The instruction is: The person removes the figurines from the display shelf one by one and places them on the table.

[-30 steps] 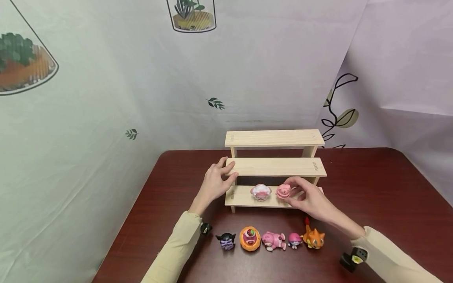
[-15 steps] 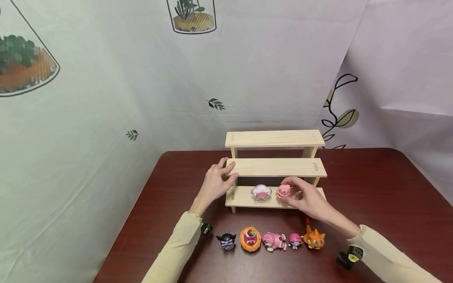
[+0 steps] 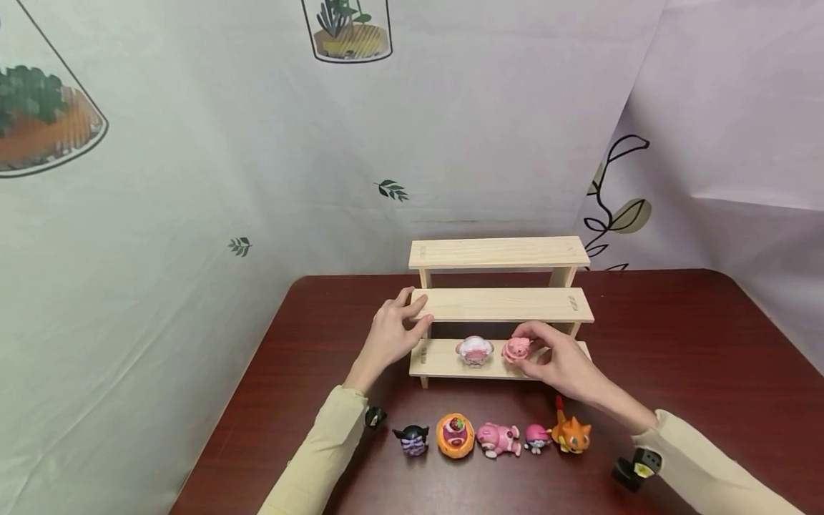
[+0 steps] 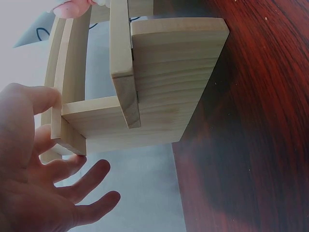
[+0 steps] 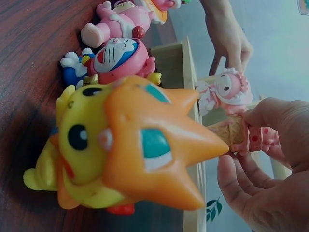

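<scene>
My left hand grips the left end of the middle board of a three-tier wooden shelf. In the left wrist view, the thumb lies on that board's edge and some fingers spread away from it. On the lowest board, my right hand pinches a pink figurine between thumb and fingers. The right wrist view shows that its lower part is a tan ice-cream cone. Just left of it, a white-and-pink figurine stands on the same board.
A row of toys lies in front of the shelf: a black-and-purple figure, an orange tart-shaped toy, a pink bear-like figure, a small pink-and-blue figure and an orange figure. All rest on the dark red table.
My right hand and wrist have shifted slightly left, with the fingers further over the pink figurine. The left hand and shelf have stayed in place.
</scene>
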{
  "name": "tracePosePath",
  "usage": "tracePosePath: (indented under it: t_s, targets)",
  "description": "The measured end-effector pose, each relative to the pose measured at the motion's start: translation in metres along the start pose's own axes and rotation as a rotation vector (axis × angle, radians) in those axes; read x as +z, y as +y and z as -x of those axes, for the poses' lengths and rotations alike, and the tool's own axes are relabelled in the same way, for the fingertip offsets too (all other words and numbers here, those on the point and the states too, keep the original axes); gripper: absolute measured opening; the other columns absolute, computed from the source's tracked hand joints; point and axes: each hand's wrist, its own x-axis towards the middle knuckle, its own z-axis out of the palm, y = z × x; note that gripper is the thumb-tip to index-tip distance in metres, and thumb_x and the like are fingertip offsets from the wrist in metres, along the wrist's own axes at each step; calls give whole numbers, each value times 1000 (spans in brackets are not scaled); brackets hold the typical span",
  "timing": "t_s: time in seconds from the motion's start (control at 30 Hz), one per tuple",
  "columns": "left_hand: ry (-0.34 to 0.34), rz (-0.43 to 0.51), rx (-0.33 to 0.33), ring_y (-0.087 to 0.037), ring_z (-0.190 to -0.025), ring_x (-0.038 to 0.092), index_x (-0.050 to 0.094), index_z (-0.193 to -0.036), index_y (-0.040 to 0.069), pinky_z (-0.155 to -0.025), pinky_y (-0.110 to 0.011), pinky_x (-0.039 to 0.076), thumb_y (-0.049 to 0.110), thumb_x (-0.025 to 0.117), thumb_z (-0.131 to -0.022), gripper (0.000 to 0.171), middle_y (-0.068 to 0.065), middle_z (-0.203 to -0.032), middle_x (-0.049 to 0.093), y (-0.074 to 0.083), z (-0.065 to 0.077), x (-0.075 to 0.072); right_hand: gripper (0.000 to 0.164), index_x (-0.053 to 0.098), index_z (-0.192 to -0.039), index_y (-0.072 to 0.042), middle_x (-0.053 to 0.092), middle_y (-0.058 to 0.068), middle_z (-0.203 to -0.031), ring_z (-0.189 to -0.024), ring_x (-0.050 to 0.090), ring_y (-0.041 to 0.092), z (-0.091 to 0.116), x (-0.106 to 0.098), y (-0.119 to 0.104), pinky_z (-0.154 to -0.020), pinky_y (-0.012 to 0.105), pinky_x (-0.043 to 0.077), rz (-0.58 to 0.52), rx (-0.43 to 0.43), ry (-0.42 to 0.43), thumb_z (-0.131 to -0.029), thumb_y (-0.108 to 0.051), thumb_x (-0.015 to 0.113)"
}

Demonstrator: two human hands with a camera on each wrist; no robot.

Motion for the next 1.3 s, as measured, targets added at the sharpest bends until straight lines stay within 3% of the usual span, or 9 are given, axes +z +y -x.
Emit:
tracePosePath:
  t_s: [0.2, 0.63, 1.3]
  targets:
    - [13, -1, 21, -49, -112, 57, 68, -129, 2, -89, -60, 47, 27, 69, -93, 44, -24, -137, 55, -1, 0, 1, 36, 64, -105, -9, 62, -3, -95, -81, 61, 14, 3, -3, -4, -60, 30, 54, 9, 6, 22, -76, 3, 83]
    - [2, 7, -2, -49, -115, 56, 67, -130, 3, -90, -60, 46, 29, 68, -94, 44, -24, -139, 54, -2, 1, 1, 40, 63, -105, -13, 63, -6, -95, -79, 62, 13, 20, -16, -6, -60, 30, 53, 67, 63, 50, -75, 3, 83]
    - [11, 4, 13, -50, -113, 57, 68, -130, 3, -90, -61, 46, 29, 68, -94, 44, -25, -138, 54, -3, 0, 1, 46, 64, -107, -13, 66, -4, -94, -77, 63, 8, 48, -29, -9, -59, 20, 51, 90, 41, 138, -71, 8, 84]
